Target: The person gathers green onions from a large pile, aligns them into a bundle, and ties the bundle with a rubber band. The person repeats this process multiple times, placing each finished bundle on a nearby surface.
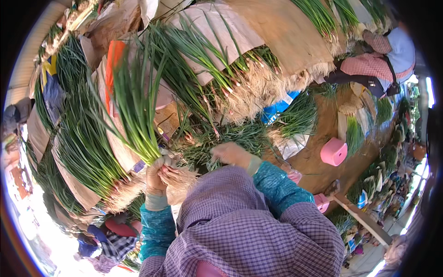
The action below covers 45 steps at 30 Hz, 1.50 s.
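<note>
My left hand (155, 175) grips a bunch of spring onions (136, 114) just above the reddish bulbs. The green leaves stand up and away from me, and the pale roots (180, 178) stick out to the right of the hand. Blurred, my right hand (231, 154) is over a heap of loose green leaves (238, 133) in front of my lap; whether its fingers hold anything is not clear. Beyond it lies a large pile of spring onions (214, 69), roots towards me, partly under cloth sacking (277, 31).
More spring onions (86, 145) lie in layers at the left. At the right are a bundle (294, 114) on the floor, a pink plastic stool (334, 151) and a wooden post (363, 220). One person (373, 65) sits at the upper right, another (117, 242) at the lower left.
</note>
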{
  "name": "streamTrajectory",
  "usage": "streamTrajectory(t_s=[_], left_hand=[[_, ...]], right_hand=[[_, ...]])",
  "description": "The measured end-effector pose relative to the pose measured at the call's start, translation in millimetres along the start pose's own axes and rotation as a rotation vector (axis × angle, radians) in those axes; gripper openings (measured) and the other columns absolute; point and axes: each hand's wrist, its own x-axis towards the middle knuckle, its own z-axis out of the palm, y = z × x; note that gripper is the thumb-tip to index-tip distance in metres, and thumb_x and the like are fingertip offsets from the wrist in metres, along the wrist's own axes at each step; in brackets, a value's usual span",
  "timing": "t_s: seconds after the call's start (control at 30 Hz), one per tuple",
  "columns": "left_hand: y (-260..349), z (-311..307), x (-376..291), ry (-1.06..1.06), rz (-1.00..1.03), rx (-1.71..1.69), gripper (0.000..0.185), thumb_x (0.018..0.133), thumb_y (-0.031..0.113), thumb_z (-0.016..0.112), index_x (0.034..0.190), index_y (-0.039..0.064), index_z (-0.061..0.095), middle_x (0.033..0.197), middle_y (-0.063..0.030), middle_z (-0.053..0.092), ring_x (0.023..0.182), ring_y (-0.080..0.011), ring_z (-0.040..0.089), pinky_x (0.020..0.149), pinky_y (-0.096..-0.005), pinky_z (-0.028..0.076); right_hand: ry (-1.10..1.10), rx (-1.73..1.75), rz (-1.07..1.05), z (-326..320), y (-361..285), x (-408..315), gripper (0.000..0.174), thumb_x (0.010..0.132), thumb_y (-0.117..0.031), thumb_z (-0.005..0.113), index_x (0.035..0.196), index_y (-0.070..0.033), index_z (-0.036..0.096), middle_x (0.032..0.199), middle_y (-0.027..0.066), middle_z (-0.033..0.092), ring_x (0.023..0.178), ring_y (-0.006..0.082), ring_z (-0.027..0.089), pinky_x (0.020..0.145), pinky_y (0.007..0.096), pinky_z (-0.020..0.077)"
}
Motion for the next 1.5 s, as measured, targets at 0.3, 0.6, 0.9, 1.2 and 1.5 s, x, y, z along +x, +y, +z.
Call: streamTrajectory(t_s=[0.3,0.6,0.9,1.2,1.5], left_hand=[[-55.0,1.0,27.0,0.176,-0.232,0.032,0.033,0.087,0.007,0.055,0.119,-0.003,0.058,0.099,-0.0143,0.067,0.089,-0.0214,0.064,0.087,-0.0380,0.053],[-59.3,30.4,40.7,0.337,-0.262,-0.010,0.014,0.087,0.000,0.055,0.099,-0.003,0.061,0.077,-0.0085,0.064,0.069,-0.0180,0.063,0.060,-0.0320,0.056],[-63.8,7.0,30.0,0.473,-0.233,0.157,0.015,0.086,0.001,0.057,0.098,-0.004,0.062,0.071,-0.0087,0.061,0.056,-0.0167,0.058,0.052,-0.0279,0.050],[-56.3,0.3,23.4,0.230,-0.304,-0.169,0.016,0.087,0.004,0.052,0.099,-0.002,0.059,0.082,-0.0099,0.063,0.068,-0.0221,0.063,0.070,-0.0394,0.060],[-46.5,-4.3,2.2,0.104,-0.188,-0.301,0.024,0.085,0.012,0.055,0.095,-0.010,0.059,0.082,-0.0204,0.067,0.074,-0.0370,0.068,0.073,-0.0474,0.060]], right_hand=[[0.362,0.116,0.320,21.3,117.3,86.9,0.026,0.090,-0.028,0.064,0.098,-0.003,0.064,0.072,0.0096,0.064,0.060,0.0223,0.062,0.055,0.0350,0.0491],[0.405,-0.243,0.072,23.3,13.6,29.7,0.020,0.084,-0.024,0.066,0.096,-0.007,0.062,0.085,0.0149,0.068,0.080,0.0325,0.067,0.071,0.0393,0.0526],[0.599,0.184,0.124,47.3,-15.0,105.5,0.045,0.097,-0.041,0.044,0.096,0.000,0.062,0.090,0.0235,0.066,0.086,0.0428,0.062,0.074,0.0480,0.0470],[0.030,1.292,0.146,35.6,-42.8,92.7,0.037,0.100,-0.037,0.048,0.094,-0.004,0.062,0.056,0.0004,0.050,0.049,0.0102,0.048,0.045,0.0253,0.0386],[0.308,1.136,0.220,53.6,-61.7,90.0,0.022,0.095,-0.020,0.060,0.093,0.002,0.061,0.063,0.0054,0.060,0.053,0.0144,0.057,0.049,0.0263,0.0452]])
